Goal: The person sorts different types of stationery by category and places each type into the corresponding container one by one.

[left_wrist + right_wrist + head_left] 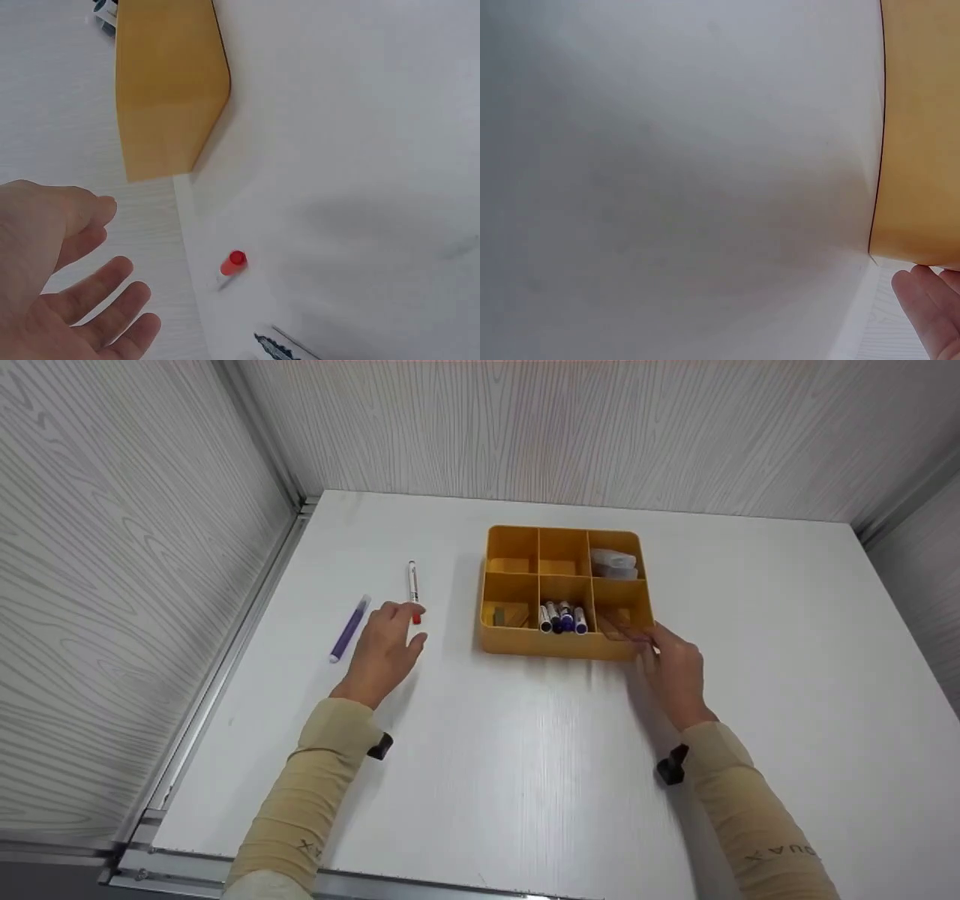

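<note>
My left hand (386, 649) reaches over the table with thumb and fingers spread, above the red cap of a white marker (413, 581). Beside it lies a purple marker (349, 630). At the front right corner of the yellow divided organizer box (551, 643), my right hand (675, 667) pinches the near end of a thin see-through plastic piece (621, 628), which slants over the rim into the front right compartment. The right wrist view shows its fingertips (904, 283) right at the box wall; the thumb is hidden there.
Several markers (566, 619) stand in the front middle compartment. A small green block (499, 616) sits in the front left one, and clear plastic cases (613, 562) in the back right. Wood-grain panels (480, 431) border the white table (480, 780).
</note>
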Demonstrator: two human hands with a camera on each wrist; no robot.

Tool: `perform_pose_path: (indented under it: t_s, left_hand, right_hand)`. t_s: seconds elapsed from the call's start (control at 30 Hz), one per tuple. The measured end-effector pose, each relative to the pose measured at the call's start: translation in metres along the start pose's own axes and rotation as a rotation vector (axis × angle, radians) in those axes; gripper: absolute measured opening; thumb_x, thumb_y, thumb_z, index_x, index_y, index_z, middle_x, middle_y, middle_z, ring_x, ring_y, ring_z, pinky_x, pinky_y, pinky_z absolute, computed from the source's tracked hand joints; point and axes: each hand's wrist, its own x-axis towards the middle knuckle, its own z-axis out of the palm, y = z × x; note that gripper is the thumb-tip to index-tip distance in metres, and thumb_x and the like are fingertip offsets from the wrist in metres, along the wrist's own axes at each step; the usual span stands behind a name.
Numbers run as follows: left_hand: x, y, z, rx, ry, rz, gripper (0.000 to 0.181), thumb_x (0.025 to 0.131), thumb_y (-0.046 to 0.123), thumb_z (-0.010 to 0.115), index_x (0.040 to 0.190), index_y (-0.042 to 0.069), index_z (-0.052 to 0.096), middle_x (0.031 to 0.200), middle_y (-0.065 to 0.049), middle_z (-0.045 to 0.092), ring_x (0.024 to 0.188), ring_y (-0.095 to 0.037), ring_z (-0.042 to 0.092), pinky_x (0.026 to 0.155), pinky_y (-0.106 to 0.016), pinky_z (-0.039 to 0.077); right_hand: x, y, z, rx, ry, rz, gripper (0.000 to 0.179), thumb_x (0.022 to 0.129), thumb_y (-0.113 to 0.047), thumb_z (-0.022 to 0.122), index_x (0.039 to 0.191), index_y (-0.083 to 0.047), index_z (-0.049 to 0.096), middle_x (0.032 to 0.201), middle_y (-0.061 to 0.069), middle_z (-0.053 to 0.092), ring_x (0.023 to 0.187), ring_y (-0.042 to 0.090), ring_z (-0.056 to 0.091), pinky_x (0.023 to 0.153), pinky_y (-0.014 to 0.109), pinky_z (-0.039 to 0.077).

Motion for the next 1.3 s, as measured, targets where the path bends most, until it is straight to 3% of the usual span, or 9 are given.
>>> perform_pose_path:
  t_s: [0.23, 0.37, 0.67, 0.93, 1.13, 1.3]
  left_hand:
    - [-0.022, -0.026, -0.004, 0.016, -0.011, -0.101, 0.036, 0.092, 0.009, 0.067, 0.127, 0.004, 0.057, 0.121, -0.022, 0.059, 0.113, -0.036, 0.057, 0.099, -0.046, 0.049]
    - [-0.031, -0.036, -0.007, 0.048, -0.028, -0.177, 0.037, 0.093, 0.01, 0.066, 0.128, 0.004, 0.056, 0.12, -0.022, 0.058, 0.111, -0.037, 0.056, 0.097, -0.048, 0.049]
    - [-0.047, -0.053, -0.009, 0.109, -0.083, -0.281, 0.04, 0.093, 0.01, 0.064, 0.13, -0.001, 0.053, 0.119, -0.029, 0.056, 0.105, -0.043, 0.058, 0.088, -0.053, 0.05]
    - [-0.056, -0.058, -0.004, 0.1, -0.14, -0.286, 0.04, 0.093, 0.002, 0.06, 0.131, -0.005, 0.05, 0.116, -0.032, 0.056, 0.106, -0.048, 0.06, 0.087, -0.056, 0.051]
    - [-0.055, -0.057, -0.002, 0.094, -0.162, -0.293, 0.042, 0.093, 0.0, 0.058, 0.133, -0.005, 0.046, 0.118, -0.032, 0.055, 0.11, -0.047, 0.06, 0.093, -0.054, 0.05]
    - [-0.053, -0.056, 0.0, 0.086, -0.191, -0.32, 0.043, 0.094, 0.002, 0.058, 0.136, -0.002, 0.045, 0.12, -0.03, 0.056, 0.111, -0.045, 0.06, 0.096, -0.052, 0.05]
  right_hand:
    - [0.0, 0.0, 0.0, -0.004, 0.002, 0.006, 0.01, 0.089, -0.001, 0.068, 0.1, -0.001, 0.07, 0.095, 0.019, 0.075, 0.087, 0.036, 0.073, 0.073, 0.05, 0.058]
    - [-0.001, 0.001, 0.001, -0.005, -0.006, 0.015, 0.011, 0.09, -0.001, 0.068, 0.101, -0.001, 0.07, 0.097, 0.019, 0.075, 0.088, 0.037, 0.072, 0.074, 0.051, 0.057]
    - [-0.001, 0.0, 0.002, -0.006, -0.027, 0.045, 0.013, 0.091, -0.004, 0.068, 0.104, 0.0, 0.069, 0.101, 0.02, 0.075, 0.092, 0.036, 0.073, 0.077, 0.05, 0.058]
    - [0.0, -0.001, 0.001, 0.006, -0.013, 0.026, 0.013, 0.091, -0.005, 0.069, 0.103, 0.0, 0.069, 0.1, 0.019, 0.075, 0.091, 0.036, 0.072, 0.078, 0.049, 0.058]
    - [0.0, -0.003, 0.0, 0.017, 0.016, -0.015, 0.012, 0.091, -0.005, 0.069, 0.103, -0.005, 0.071, 0.099, 0.015, 0.076, 0.092, 0.034, 0.073, 0.079, 0.048, 0.058]
    - [0.0, -0.002, 0.0, 0.015, 0.001, 0.008, 0.012, 0.091, -0.004, 0.068, 0.103, -0.005, 0.071, 0.1, 0.015, 0.076, 0.092, 0.033, 0.073, 0.079, 0.048, 0.057]
